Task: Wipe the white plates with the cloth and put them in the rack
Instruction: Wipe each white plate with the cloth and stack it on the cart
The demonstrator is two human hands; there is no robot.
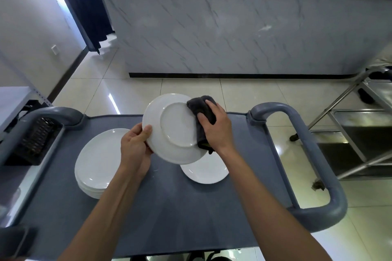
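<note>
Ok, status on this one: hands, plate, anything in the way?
Left hand grips the held plate by its rim, underside up. Right hand presses the dark cloth on it. Plate stack waits on the cart. Nothing blocking.

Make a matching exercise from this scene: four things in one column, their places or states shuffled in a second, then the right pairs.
Things
1. round white plate shown underside up
2. dark grey folded cloth
3. stack of white plates
4. single white plate

Places or states
A. stacked on the grey cart top, left side
B. gripped at its edge by the left hand
C. lying alone on the cart, below the held plate
D. pressed to the plate's rim by the right hand

Pairs: 1-B, 2-D, 3-A, 4-C
</note>
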